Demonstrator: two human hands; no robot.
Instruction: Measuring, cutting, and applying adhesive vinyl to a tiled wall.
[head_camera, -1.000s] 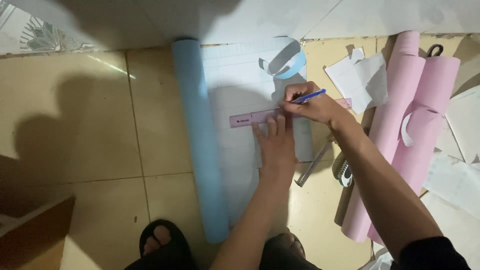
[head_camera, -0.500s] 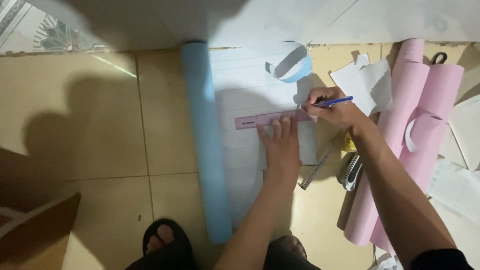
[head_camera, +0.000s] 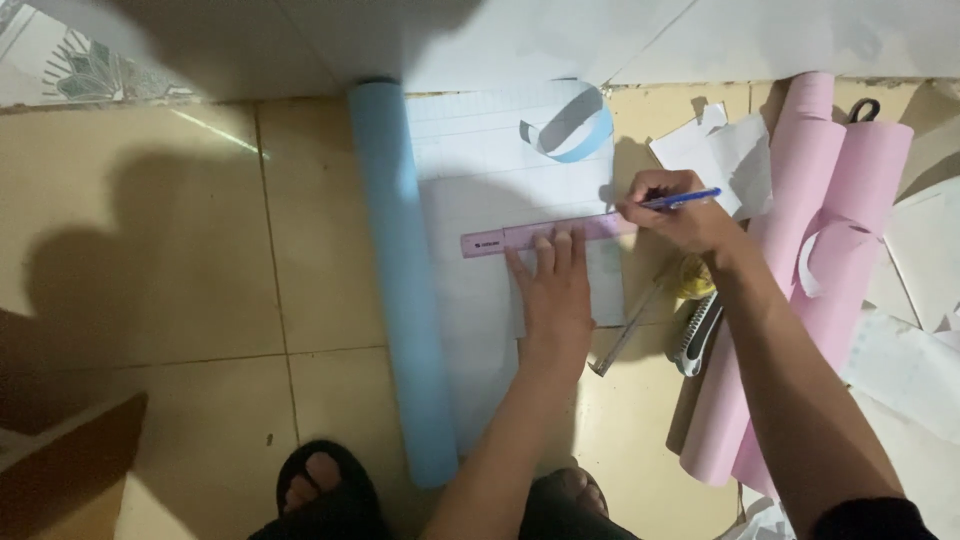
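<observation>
Paper (head_camera: 470, 190) lies unrolled on the tiled floor (head_camera: 200, 250) beside its blue roll (head_camera: 395, 280). Left hand (head_camera: 555, 290) presses flat, fingers spread, on the pink ruler (head_camera: 530, 236) (laid crosswise); right hand (head_camera: 675, 212) pinches a blue pen (head_camera: 685, 199) at the ruler's end.

left hand (head_camera: 556, 290) flat on pink ruler (head_camera: 545, 235) | right hand (head_camera: 678, 215) holds blue pen (head_camera: 685, 199) at ruler's end

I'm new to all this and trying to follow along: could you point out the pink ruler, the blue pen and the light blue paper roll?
pink ruler (head_camera: 490, 242): head view, bare left end.
blue pen (head_camera: 690, 198): head view, barrel past the fingers.
light blue paper roll (head_camera: 400, 290): head view, middle of the roll.
</observation>
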